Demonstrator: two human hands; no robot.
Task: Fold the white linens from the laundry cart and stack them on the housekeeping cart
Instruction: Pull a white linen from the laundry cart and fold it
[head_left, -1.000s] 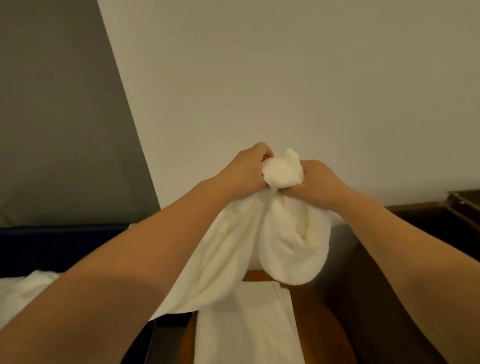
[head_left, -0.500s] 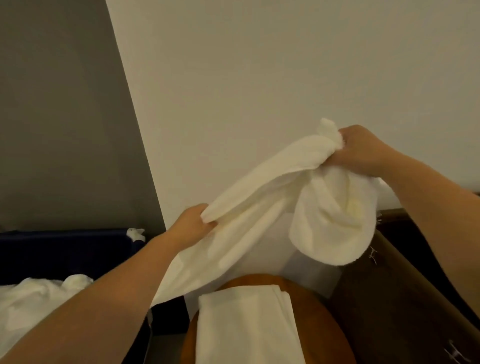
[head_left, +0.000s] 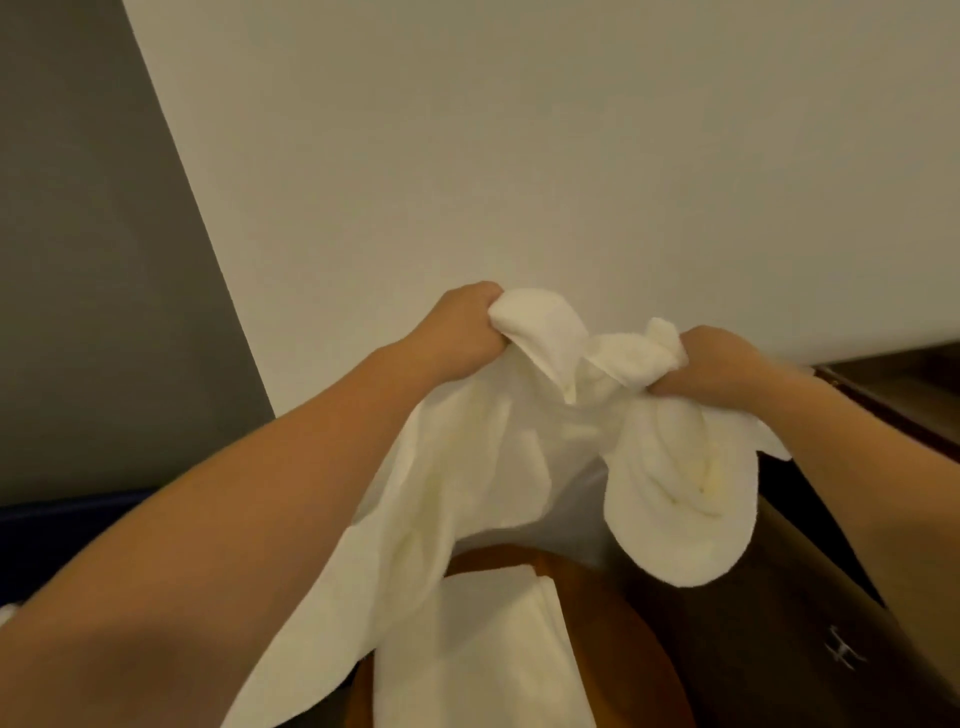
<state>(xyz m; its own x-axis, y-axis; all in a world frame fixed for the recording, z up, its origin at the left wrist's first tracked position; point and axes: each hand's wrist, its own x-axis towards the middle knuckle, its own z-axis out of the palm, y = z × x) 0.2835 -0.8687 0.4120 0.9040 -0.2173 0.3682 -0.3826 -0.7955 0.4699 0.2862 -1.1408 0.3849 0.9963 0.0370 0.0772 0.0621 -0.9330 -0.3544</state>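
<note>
A white linen (head_left: 467, 483) hangs in the air in front of me, bunched at its top edge. My left hand (head_left: 460, 327) grips one bunched end at the upper left. My right hand (head_left: 711, 361) grips the other end a little lower, to the right. The cloth sags between the hands and drapes down over my left forearm. Below it a folded white linen (head_left: 483, 654) lies flat on a round brown wooden surface (head_left: 623, 623).
A pale wall (head_left: 519, 156) stands close behind the hands, with a grey wall (head_left: 78, 260) to its left. A dark blue cart edge (head_left: 67, 525) shows at the lower left. Dark brown furniture (head_left: 810, 613) runs along the right.
My left hand has risen from low on the cloth to its top edge, and my right hand has dropped slightly. The hands now hold the linen's upper end close together.
</note>
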